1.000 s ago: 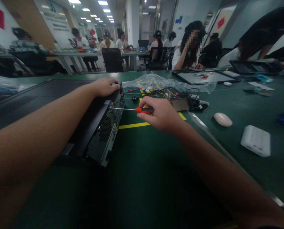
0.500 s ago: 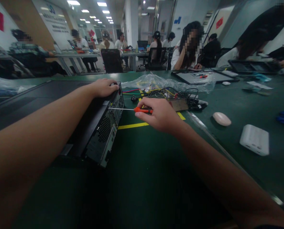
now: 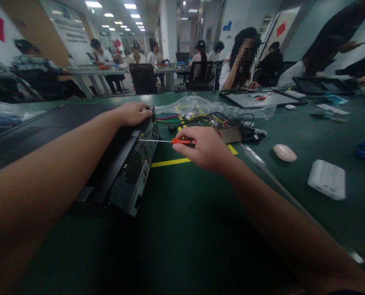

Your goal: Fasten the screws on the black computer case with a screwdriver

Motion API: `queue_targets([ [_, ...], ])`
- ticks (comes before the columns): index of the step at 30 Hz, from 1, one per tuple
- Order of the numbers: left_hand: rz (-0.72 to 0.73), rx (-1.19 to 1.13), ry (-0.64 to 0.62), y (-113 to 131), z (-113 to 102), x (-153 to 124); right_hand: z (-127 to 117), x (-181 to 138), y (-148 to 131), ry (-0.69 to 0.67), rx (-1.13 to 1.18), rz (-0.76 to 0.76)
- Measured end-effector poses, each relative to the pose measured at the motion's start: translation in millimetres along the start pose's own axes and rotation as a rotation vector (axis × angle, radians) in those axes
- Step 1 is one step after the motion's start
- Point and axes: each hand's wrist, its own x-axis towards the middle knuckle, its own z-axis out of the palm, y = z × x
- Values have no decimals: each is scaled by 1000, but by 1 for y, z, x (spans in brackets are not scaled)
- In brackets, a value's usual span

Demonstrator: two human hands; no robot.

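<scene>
A black desktop computer case [image 3: 109, 164] lies on its side on the green table, its vented rear panel [image 3: 135, 168] turned to the right. My left hand [image 3: 135, 114] rests on the top at the far rear corner, fingers bent and closed over the edge. In my right hand [image 3: 205, 147], closed around its orange and black handle, is a screwdriver [image 3: 182, 141]. The thin shaft points left and its tip meets the upper edge of the rear panel. Whether a screw sits under the tip is too small to tell.
Behind my right hand lie tangled cables [image 3: 222, 121] and clear plastic wrap [image 3: 194, 103]. Yellow tape [image 3: 170, 162] marks the table. To the right are a pale rounded object [image 3: 285, 153] and a white box-shaped device [image 3: 327, 179]. Several people sit at tables beyond.
The screwdriver and both hands hold nearly the same place; only a very slight shift of the view shows. At the far right, a standing person's hand has come into view.
</scene>
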Motion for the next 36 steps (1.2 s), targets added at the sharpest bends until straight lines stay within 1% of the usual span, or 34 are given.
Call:
queue_targets([
  [9,-18,3,7,4,-3,-4,-1,0,-4,-16,-14,11],
  [14,5,15,-1,2,-2,-2,0,1,-5,-38,-37,16],
  [21,0,2,13,-1,1,1,1,0,-5,-34,-13,41],
  [27,1,-1,13,1,0,-1,1,-1,-6,6,-29,74],
  [32,7,8,9,-1,1,2,1,-1,-3,-9,-27,43],
  [36,9,6,9,-1,1,1,2,-1,0,7,-19,22],
])
